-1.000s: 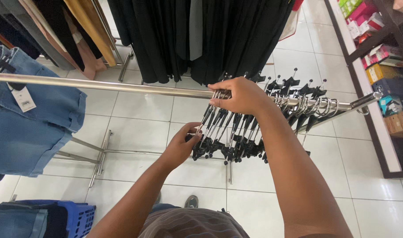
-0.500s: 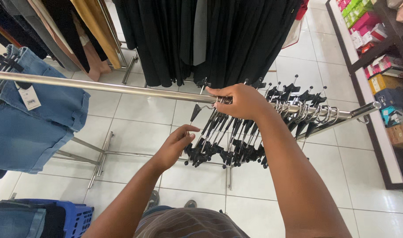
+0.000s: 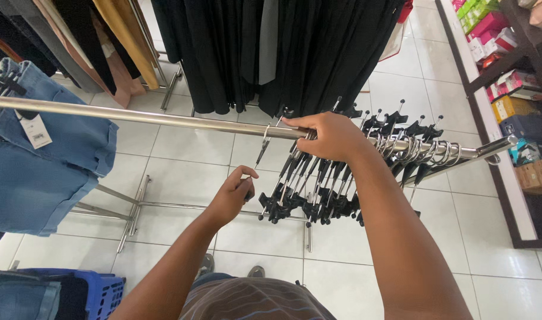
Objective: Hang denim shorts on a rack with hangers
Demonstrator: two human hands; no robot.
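Note:
A chrome clothes rail (image 3: 164, 118) runs across the view. Several empty black clip hangers (image 3: 318, 195) hang bunched on its right part. My right hand (image 3: 330, 135) rests on the rail, fingers over the hanger hooks at the left end of the bunch. One hanger (image 3: 264, 145) sits apart at the left, tilted. My left hand (image 3: 234, 195) is below the rail, fingers pinched on the lower end of a hanger beside the clips.
Blue denim shorts (image 3: 40, 166) with a paper tag hang at the rail's left. Dark garments (image 3: 271, 53) hang on a rack behind. A blue plastic basket (image 3: 99, 293) stands at the lower left. Shelves with boxes (image 3: 514, 83) line the right. The floor is white tile.
My left hand has dropped away from the clip bunch and slid left. One hanger has been pulled leftward apart from the bunch. My right hand stays on the rail.

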